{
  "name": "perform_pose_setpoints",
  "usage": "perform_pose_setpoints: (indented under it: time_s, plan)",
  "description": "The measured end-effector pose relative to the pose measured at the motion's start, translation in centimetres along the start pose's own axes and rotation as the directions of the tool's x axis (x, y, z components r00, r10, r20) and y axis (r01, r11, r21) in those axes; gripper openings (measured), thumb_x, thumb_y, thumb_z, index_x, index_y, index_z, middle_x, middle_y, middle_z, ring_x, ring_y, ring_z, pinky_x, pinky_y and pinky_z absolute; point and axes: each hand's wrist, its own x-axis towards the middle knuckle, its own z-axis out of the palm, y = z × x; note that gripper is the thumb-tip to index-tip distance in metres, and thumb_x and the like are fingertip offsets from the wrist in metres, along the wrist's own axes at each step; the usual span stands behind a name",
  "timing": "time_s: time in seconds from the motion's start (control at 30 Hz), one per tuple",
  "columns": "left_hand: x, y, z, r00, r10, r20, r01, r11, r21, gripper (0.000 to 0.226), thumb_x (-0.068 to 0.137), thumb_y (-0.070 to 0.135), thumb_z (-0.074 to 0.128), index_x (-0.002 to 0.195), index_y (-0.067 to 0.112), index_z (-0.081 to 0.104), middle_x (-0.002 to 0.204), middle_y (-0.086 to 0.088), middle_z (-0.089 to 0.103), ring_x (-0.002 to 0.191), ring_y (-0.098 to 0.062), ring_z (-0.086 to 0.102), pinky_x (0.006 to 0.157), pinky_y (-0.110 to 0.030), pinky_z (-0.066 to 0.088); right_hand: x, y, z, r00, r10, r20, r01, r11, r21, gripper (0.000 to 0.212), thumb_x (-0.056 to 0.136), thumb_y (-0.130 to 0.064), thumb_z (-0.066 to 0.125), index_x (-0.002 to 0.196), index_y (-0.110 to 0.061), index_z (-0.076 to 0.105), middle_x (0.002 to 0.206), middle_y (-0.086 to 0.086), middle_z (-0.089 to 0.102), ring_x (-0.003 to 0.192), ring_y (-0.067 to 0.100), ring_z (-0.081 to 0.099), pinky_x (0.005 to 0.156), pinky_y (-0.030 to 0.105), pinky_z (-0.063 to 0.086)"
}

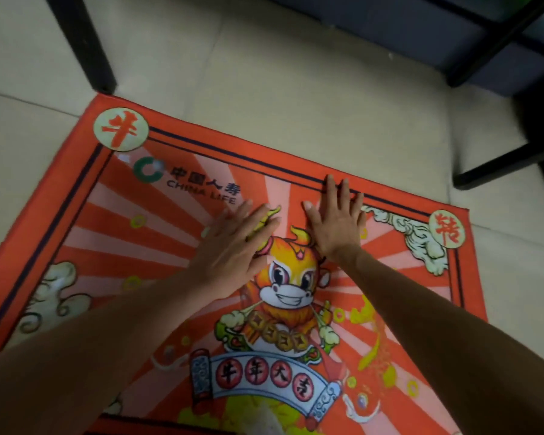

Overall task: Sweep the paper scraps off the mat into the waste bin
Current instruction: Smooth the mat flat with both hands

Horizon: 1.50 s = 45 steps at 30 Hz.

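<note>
Both palms flat on the red mat [399,196], fingers spread, gripping nothing: left hand [233,246] mid-mat, right hand [336,221] just beside it near the far border; small pale scrap [124,157] far left

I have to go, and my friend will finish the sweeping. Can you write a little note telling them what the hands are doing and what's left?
Left hand: open, flat on the red mat, holding nothing.
Right hand: open, flat near the mat's far border, holding nothing.
Scraps: one small pale bit near the far left corner may be paper; too blurry to be sure.
Waste bin: not in view.
Done: can't tell.
Left: sweep any scraps off the mat into the bin.
</note>
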Motion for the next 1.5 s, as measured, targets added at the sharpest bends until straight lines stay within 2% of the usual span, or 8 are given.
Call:
perform_pose_setpoints:
  time_s: [0.1, 0.2, 0.53, 0.8, 1.03, 1.5]
  plan:
    - [0.8, 0.7, 0.9, 0.999, -0.013, 0.03, 0.013, 1.0, -0.008, 0.067, 0.095, 0.06, 0.018, 0.155, 0.03, 0.022, 0.164, 0.006, 0.012, 0.151, -0.027, 0.011, 0.114, -0.058, 0.025, 0.0, 0.6, 0.4, 1.0, 0.012, 0.014, -0.012, 1.0, -0.01, 0.073, 0.093, -0.067, 0.02, 0.152, -0.036, -0.011, 0.159, -0.004, -0.019, 0.144, 0.033, -0.021, 0.116, 0.052, -0.011]
    - [0.9, 0.7, 1.4, 1.0, -0.025, 0.019, 0.025, 1.0, 0.016, 0.067, 0.096, 0.063, 0.017, 0.155, 0.032, 0.019, 0.164, 0.006, 0.01, 0.151, -0.026, 0.008, 0.116, -0.058, 0.022, 0.1, 0.6, 0.8, 1.0, 0.01, 0.006, -0.01, 1.0, -0.027, 0.072, 0.093, -0.067, 0.014, 0.151, -0.036, -0.016, 0.158, -0.004, -0.023, 0.143, 0.032, -0.024, 0.114, 0.051, -0.015]
    - [1.5, 0.7, 1.9, 0.999, -0.03, -0.013, 0.03, 0.999, 0.03, 0.068, 0.097, 0.065, 0.015, 0.156, 0.032, 0.013, 0.165, 0.006, 0.007, 0.152, -0.027, 0.005, 0.117, -0.058, 0.018, 1.0, 0.8, 1.3, 1.0, 0.002, -0.025, -0.004, 0.998, -0.07, 0.071, 0.093, -0.068, 0.01, 0.15, -0.036, -0.018, 0.158, -0.004, -0.024, 0.143, 0.033, -0.024, 0.116, 0.053, -0.011]
    - [2.2, 0.6, 2.0, 0.997, -0.042, -0.071, 0.045, 0.998, 0.044, 0.067, 0.097, 0.063, 0.024, 0.156, 0.031, 0.016, 0.164, 0.004, 0.009, 0.151, -0.028, 0.009, 0.116, -0.058, 0.02, 2.0, 0.7, 1.3, 0.998, -0.013, -0.055, 0.008, 0.996, -0.089, 0.07, 0.093, -0.067, 0.009, 0.15, -0.035, -0.017, 0.158, -0.004, -0.022, 0.144, 0.032, -0.022, 0.116, 0.053, -0.01]
    - [2.4, 0.6, 2.0, 0.995, -0.046, -0.089, 0.05, 0.997, 0.051, 0.066, 0.099, 0.062, 0.021, 0.156, 0.03, 0.017, 0.164, 0.004, 0.011, 0.151, -0.028, 0.009, 0.116, -0.057, 0.021, 3.7, 0.5, 1.1, 0.998, -0.039, -0.048, 0.034, 0.995, -0.099, 0.071, 0.093, -0.068, 0.01, 0.151, -0.035, -0.014, 0.159, -0.003, -0.019, 0.145, 0.032, -0.02, 0.117, 0.052, -0.005]
    - [3.3, 0.5, 2.2, 0.992, -0.054, -0.11, 0.058, 0.998, 0.035, 0.066, 0.098, 0.062, 0.022, 0.156, 0.029, 0.018, 0.164, 0.003, 0.011, 0.151, -0.027, 0.008, 0.116, -0.058, 0.019, 4.6, 0.5, 1.0, 0.996, -0.05, -0.073, 0.04, 0.991, -0.131, 0.07, 0.093, -0.067, 0.008, 0.151, -0.035, -0.015, 0.159, -0.003, -0.02, 0.145, 0.032, -0.019, 0.117, 0.05, -0.006]
